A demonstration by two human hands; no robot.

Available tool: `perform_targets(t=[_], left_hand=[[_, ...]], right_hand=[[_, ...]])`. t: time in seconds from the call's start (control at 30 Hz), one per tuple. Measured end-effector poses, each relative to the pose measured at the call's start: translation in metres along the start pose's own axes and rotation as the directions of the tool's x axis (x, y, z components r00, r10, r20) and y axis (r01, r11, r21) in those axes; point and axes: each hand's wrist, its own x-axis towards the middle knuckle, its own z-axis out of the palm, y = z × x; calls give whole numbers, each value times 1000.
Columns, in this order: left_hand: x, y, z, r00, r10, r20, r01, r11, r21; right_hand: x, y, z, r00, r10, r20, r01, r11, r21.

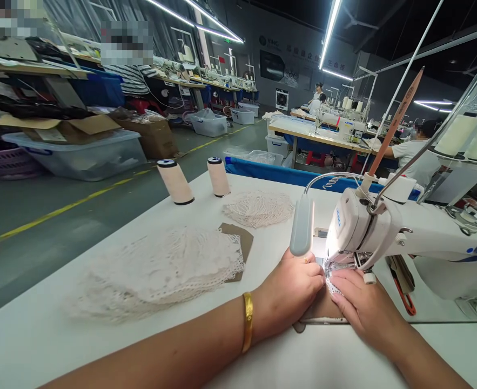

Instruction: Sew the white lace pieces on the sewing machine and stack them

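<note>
A white sewing machine (346,221) stands on the right of the white table, its needle area lit by a grey lamp (302,227). Under its needle is a small white lace piece (334,286). My left hand (297,289), with a gold bangle at the wrist, has its fingers curled at the left edge of the lace, close to the presser foot. From the right, my right hand (363,305) holds the same lace between thumb and fingers. Most of the lace is hidden by both hands and the machine head.
Left on the table lie a large lace stack (161,270), a brown card (245,243) and a smaller lace pile (258,208). Two thread cones (176,182) stand behind. Orange-handled snips (404,292) lie right of the machine. Co-workers sit at other machines beyond.
</note>
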Motion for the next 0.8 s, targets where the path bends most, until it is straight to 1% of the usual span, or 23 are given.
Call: perform_targets(t=[0.07,0.13,0.2,0.3,0.37,0.43,0.53,0.6,0.67,0.73,0.8], left_hand=[[1,-1,1,1000,-1,-12,1,1000,7],[2,-2,0,999,-31,8,31,999,-10],[3,-2,-2,992,-107,73,113,990,-80],[9,-7,-4,954,-253,157,280,944,-177],[17,-15,-2,925,-340,168,368,912,-181],[27,-24,3,908,-377,181,406,898,-168],[36,-32,5,910,-341,235,379,914,-144],[34,-29,-1,912,-328,245,362,925,-112],[25,-18,-11,922,-322,213,340,939,-53],[15,-3,-24,948,-275,163,270,961,51],[6,12,-34,966,-191,176,189,982,31]], right_hand=[[-1,1,2,1000,27,1,-27,1000,-10],[-1,3,5,998,60,3,-60,998,-32],[-2,5,6,996,85,4,-85,995,-60],[-2,7,7,996,87,4,-87,993,-85],[-2,8,8,997,81,-1,-80,993,-87],[-2,9,7,997,72,-6,-73,994,-85],[-4,9,7,998,54,-24,-56,995,-82],[-6,8,6,998,34,-49,-37,996,-82],[-7,5,4,997,-2,-72,-3,998,-70],[-7,2,3,995,-42,-93,39,998,-41],[-6,-2,3,993,-60,-100,60,998,-2]])
